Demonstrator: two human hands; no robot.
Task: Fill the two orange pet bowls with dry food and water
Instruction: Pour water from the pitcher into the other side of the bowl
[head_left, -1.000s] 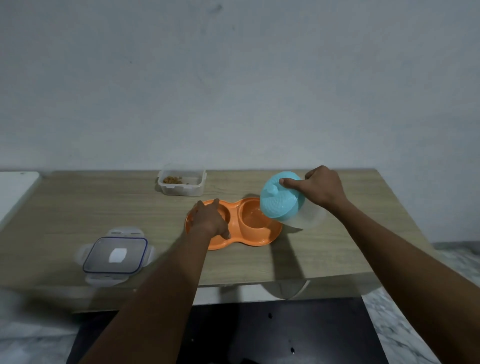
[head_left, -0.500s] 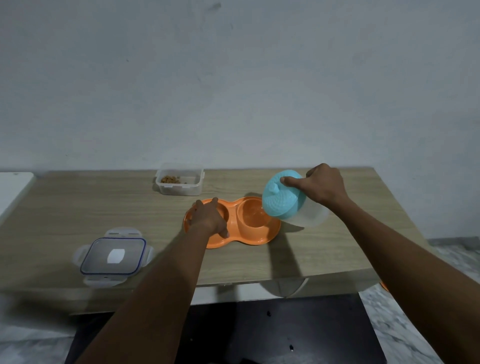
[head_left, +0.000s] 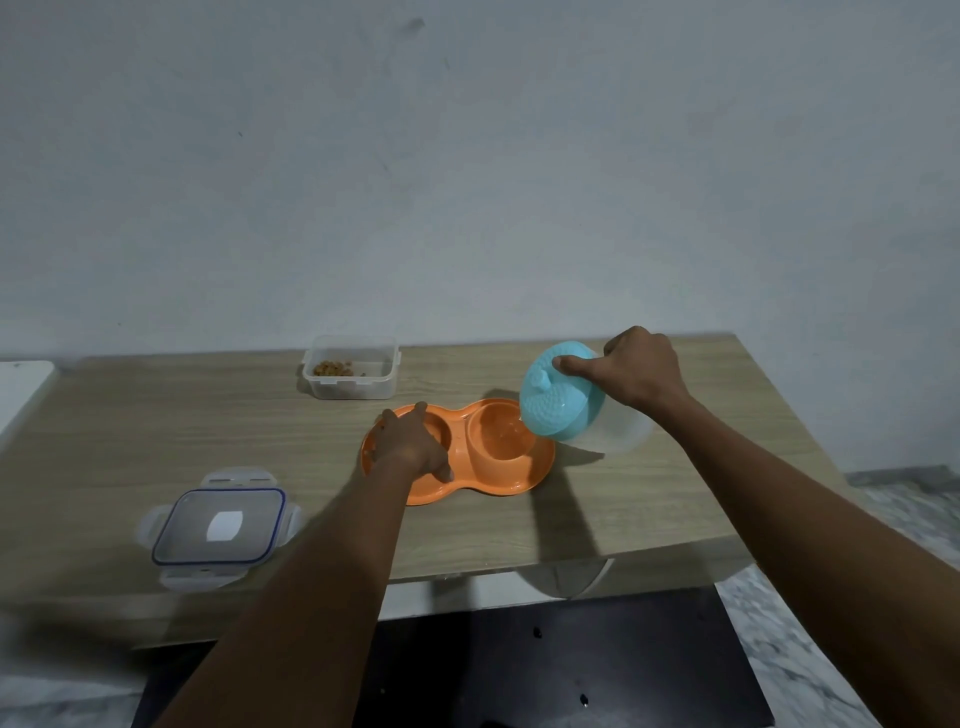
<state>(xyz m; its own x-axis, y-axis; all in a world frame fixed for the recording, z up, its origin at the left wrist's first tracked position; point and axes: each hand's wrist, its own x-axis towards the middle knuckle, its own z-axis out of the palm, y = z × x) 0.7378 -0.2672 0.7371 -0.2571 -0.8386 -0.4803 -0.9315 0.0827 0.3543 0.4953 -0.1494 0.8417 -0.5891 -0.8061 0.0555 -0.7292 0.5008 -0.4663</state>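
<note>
An orange double pet bowl (head_left: 498, 480) lies on the wooden table (head_left: 156, 426). My left hand (head_left: 410, 444) rests on its left bowl and covers it, fingers gripping the rim. My right hand (head_left: 636, 371) holds a clear jug with a light blue lid (head_left: 563, 400), tipped to the left over the right bowl. The right bowl (head_left: 501, 434) shows a glint of water inside. What is in the left bowl is hidden by my hand.
A clear container with a little brown dry food (head_left: 350, 371) stands at the back of the table. Its blue-rimmed clip lid (head_left: 221, 527) lies near the front left edge. A white surface (head_left: 21, 389) adjoins the table on the left. Dark floor lies below.
The jug has shifted slightly right and back, staying tipped over the right bowl. My left hand has stayed on the left bowl.
</note>
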